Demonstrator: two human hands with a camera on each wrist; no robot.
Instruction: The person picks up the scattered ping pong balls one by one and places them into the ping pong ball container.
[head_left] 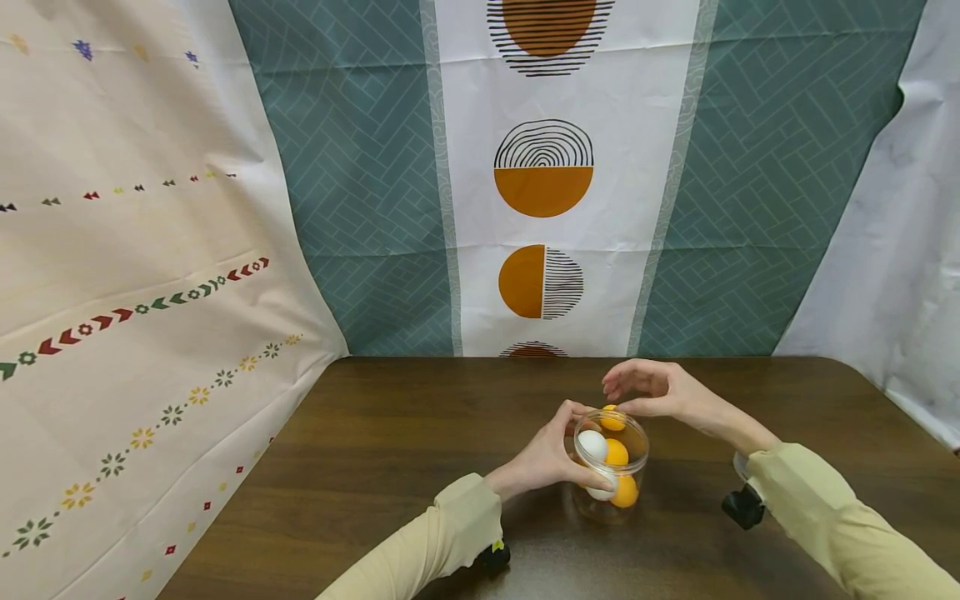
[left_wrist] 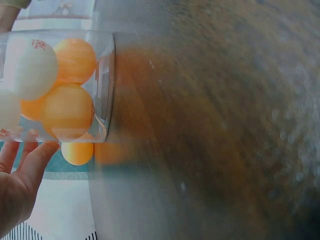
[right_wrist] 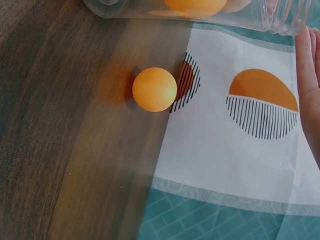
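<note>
A person in pale yellow sleeves is working at a dark wooden worktop (head_left: pixel 390 450), the left hand (head_left: pixel 551 458) curling its thumb and fingers round the near wall of a clear plastic jar (head_left: pixel 633 454) standing upright on the wood. Inside the jar, a white table-tennis ball (head_left: pixel 592 446) is sitting high beside orange table-tennis balls (head_left: pixel 617 452), with another white one lying lower down. Just beyond the jar's rim, the right hand (head_left: pixel 648 390) is hovering with its fingers loosely bent; an orange ball (head_left: pixel 612 418) is showing right beneath the fingertips at the jar's far edge, though whether they are pinching it cannot be told from the head view. The right wrist view is showing one orange ball lying loose on the wood near the backdrop's hem, with no finger on it. Judging from this, loading the jar well is calling for a steady left-hand brace so the light container is not tipping, and for lowering each ball gently through the mouth so it is not bouncing out. Behind the worktop, a teal herringbone curtain (head_left: pixel 360 167) and a white panel of orange half-circles (head_left: pixel 543 192) are hanging as a backdrop.
</note>
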